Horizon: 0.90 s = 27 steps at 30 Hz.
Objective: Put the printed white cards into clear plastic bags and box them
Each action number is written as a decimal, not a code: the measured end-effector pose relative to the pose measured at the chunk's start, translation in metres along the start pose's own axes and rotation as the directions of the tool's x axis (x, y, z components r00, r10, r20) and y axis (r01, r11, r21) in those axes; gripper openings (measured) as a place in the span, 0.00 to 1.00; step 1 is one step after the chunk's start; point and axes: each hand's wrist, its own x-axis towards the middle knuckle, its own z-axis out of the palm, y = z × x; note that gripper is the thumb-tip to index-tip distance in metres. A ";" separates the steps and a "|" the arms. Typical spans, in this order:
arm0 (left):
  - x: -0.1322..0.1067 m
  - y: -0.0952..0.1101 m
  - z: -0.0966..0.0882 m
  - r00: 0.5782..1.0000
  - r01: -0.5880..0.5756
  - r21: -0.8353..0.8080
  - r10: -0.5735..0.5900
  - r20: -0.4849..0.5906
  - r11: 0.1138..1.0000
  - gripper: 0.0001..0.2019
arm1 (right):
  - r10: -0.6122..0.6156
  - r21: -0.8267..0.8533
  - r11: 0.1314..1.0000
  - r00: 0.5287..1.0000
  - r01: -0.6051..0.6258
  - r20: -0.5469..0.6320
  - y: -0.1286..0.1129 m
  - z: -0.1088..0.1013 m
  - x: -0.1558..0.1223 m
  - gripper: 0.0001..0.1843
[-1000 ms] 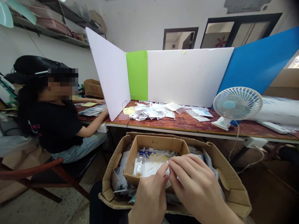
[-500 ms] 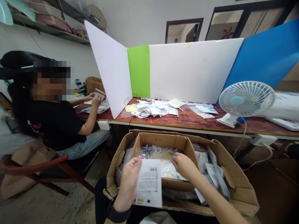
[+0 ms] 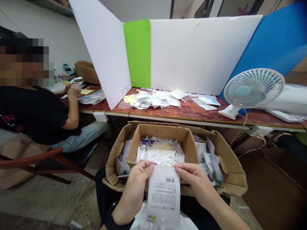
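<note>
A flat white packet point(image 3: 164, 196) with printed text, a barcode and a small yellow mark hangs in front of me over my lap. Its lower end is blurred. My left hand point(image 3: 136, 183) pinches its upper left corner between thumb and fingers. At the upper right corner, my right hand point(image 3: 195, 180) has a similar pinch. Just beyond both hands stands a small cardboard box point(image 3: 165, 130) holding clear and white plastic packets. It sits inside a larger cardboard box point(image 3: 232, 180), where more packets point(image 3: 211, 167) lie around it.
Behind the boxes runs a wooden table point(image 3: 187, 111) with a heap of packets point(image 3: 153, 98) and a white fan point(image 3: 254, 89). White, green and blue panels point(image 3: 203, 57) wall it off. At the left, a seated person point(image 3: 35, 111) handles items at the table.
My right hand has come from over the small box to the packet's upper right corner. The packet has moved down and slightly right. My view has tilted downward.
</note>
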 end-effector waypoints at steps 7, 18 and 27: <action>-0.035 -0.019 -0.017 0.986 0.161 0.106 -0.164 0.015 0.981 0.10 | -0.070 -0.134 0.990 0.990 0.053 -0.125 0.028 -0.012 -0.043 0.06; -0.061 -0.048 -0.058 0.977 -0.099 0.389 0.016 0.211 0.916 0.07 | -0.351 -0.454 0.802 0.922 0.387 0.165 0.028 -0.015 -0.078 0.13; -0.068 -0.041 -0.045 0.970 -0.124 0.450 0.013 0.242 0.884 0.06 | -0.093 -0.379 0.924 0.989 0.041 -0.119 0.041 -0.013 -0.091 0.06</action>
